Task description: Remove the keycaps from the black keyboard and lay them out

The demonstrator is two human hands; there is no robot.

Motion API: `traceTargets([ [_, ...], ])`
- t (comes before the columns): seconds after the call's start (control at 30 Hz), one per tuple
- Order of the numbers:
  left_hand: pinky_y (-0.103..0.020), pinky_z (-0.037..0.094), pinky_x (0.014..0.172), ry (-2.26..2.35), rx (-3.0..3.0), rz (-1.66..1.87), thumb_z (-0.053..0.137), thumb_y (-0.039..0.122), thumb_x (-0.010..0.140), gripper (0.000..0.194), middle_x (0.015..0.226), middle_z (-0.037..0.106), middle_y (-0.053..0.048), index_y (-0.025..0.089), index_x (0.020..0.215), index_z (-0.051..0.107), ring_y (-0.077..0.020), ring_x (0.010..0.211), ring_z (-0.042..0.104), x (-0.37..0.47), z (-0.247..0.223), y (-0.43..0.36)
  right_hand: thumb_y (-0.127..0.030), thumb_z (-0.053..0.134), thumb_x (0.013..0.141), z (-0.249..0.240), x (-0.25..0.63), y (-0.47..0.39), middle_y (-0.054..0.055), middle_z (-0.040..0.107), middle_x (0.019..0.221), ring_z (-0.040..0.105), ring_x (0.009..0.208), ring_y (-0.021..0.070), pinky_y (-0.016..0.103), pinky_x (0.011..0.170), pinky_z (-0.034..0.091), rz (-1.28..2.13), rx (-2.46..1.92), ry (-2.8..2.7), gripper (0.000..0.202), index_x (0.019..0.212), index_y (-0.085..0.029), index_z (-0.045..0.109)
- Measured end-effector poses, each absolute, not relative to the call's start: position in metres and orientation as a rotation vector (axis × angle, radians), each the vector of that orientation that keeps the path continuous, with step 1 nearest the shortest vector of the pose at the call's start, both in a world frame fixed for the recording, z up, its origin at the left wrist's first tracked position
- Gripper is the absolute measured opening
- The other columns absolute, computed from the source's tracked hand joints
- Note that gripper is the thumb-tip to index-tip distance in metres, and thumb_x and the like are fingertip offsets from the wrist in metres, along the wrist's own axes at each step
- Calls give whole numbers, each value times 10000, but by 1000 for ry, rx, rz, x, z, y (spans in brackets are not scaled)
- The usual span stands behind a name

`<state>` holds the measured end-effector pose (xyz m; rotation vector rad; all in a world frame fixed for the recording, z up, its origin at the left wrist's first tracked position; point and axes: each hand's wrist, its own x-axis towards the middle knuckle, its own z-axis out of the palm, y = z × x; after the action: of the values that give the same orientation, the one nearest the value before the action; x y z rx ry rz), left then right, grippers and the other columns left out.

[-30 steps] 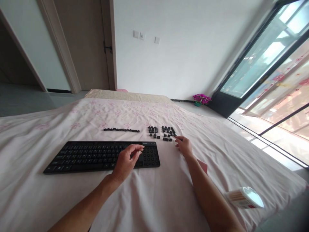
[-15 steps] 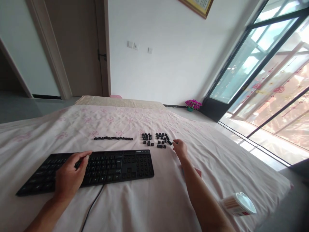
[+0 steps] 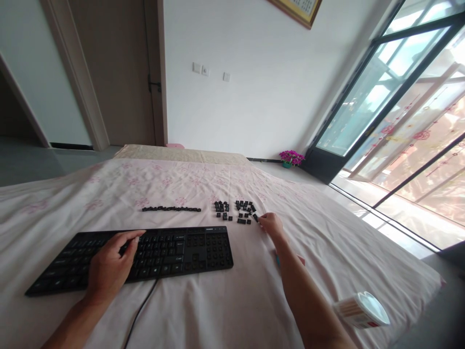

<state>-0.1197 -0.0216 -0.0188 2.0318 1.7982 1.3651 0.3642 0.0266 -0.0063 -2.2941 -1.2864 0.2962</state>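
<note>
My left hand (image 3: pixel 113 259) rests over the left-middle of a black keyboard (image 3: pixel 196 257), thumb and forefinger close together. Something pale shows at the thumb tip, too small to tell from the nail. Out to the right, my right hand (image 3: pixel 271 224) pinches at a long black keycap (image 3: pixel 255 217) on the cloth, at the edge of a group of loose keycaps (image 3: pixel 241 208). A second group of keycaps (image 3: pixel 221 208) lies just left of that. Bare sockets show in the keyboard's number pad area.
A row of black keycaps (image 3: pixel 171 209) lies behind the keyboard. The keyboard cable (image 3: pixel 141 310) runs toward me. A clear tub of cotton swabs (image 3: pixel 361 310) lies at the right. A small red and blue thing (image 3: pixel 301 260) is partly hidden by my right forearm. Wrinkled pink cloth (image 3: pixel 247 300) covers the surface.
My left hand has shifted slightly right over the keyboard. My right hand has come down a little, and the long keycap at its fingertips has moved slightly toward me. A thin wire above that hand no longer shows.
</note>
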Motion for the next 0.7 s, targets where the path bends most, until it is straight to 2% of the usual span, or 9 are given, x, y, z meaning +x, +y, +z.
traceTargets([
  [0.3, -336, 453, 916, 1787, 2030, 1355, 438, 378, 874, 267, 1042, 680, -13, 256, 989, 647, -222, 973, 631, -121, -21, -21, -358, 601, 720, -3, 360, 21, 50, 623, 455, 588, 488, 149, 216, 509, 380, 384, -2339, -1363, 268, 581, -145, 684],
  [0.4, -333, 454, 912, 1796, 2027, 1343, 444, 375, 873, 265, 1050, 679, -11, 260, 998, 647, -220, 974, 630, -122, -22, -21, -388, 612, 718, 0, 362, 20, 56, 626, 476, 594, 512, 160, 224, 520, 380, 331, -2368, -1385, 289, 577, -145, 680],
  [0.57, -328, 451, 917, 1789, 2046, 1348, 451, 364, 871, 254, 1051, 677, -9, 267, 1000, 647, -217, 974, 629, -121, -22, -20, -342, 594, 759, 8, 356, 26, 85, 710, 805, 631, 792, 206, 241, 620, 381, 54, -2367, -1422, 210, 819, -191, 727],
  [0.7, -328, 449, 926, 1771, 2063, 1368, 451, 363, 874, 251, 1041, 676, -13, 262, 999, 645, -213, 958, 632, -121, -22, -21, -345, 548, 831, 5, 340, 36, 58, 698, 976, 618, 891, 191, 231, 677, 382, -31, -2302, -1522, 224, 923, -257, 732],
])
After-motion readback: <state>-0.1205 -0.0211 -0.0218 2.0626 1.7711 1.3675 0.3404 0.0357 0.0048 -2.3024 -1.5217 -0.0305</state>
